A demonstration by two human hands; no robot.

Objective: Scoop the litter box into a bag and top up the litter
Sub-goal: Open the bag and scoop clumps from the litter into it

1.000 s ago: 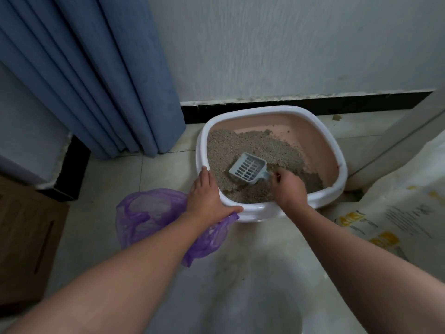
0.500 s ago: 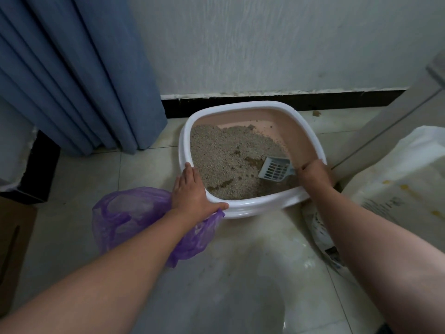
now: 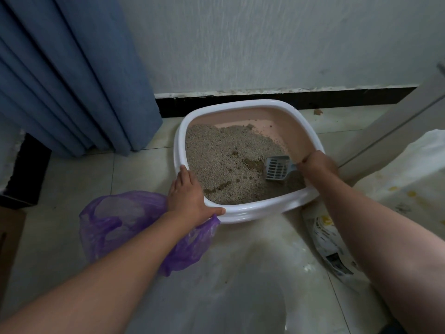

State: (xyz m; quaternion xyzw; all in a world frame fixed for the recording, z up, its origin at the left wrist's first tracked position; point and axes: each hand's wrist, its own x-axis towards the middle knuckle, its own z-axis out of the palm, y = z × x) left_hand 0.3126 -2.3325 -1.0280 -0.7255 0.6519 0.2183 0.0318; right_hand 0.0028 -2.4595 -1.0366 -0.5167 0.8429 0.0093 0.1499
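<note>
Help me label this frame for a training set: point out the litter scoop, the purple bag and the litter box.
litter scoop (image 3: 277, 168): head view, on its slotted grey blade.
purple bag (image 3: 115, 220): head view, on the crumpled plastic left of the forearm.
litter box (image 3: 255, 210): head view, on the white near rim.

Both forearms are bare from the lower frame edge to the wrists, with no sleeve cuff showing. The left hand (image 3: 190, 198) and right hand (image 3: 319, 163) carry no glove, ring, watch or wristband.
</note>
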